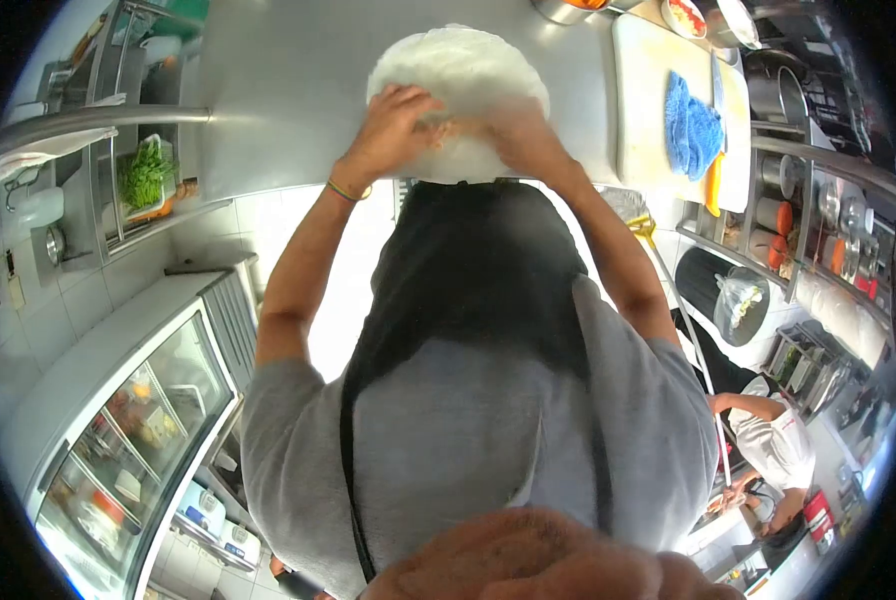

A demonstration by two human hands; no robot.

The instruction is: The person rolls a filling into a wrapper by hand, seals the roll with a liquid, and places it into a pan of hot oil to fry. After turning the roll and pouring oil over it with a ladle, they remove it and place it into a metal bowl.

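A large white round piece [458, 62], its kind unclear, lies at the near edge of the steel table [288, 80], straight in front of my body. My left hand [398, 125] is over its left side, with the fingers curled inward. Across from it, my right hand [523, 140] is over the right side, smeared by motion. A small light-brown patch shows between the two hands, and I cannot tell what it is.
To the right, a white cutting board [638, 110] bears a blue cloth [693, 125] and a knife with a yellow handle [714, 185]. A metal pot [568, 12] stands at the back. Green herbs [148, 175] are at left. Another person [773, 435] is behind me at right.
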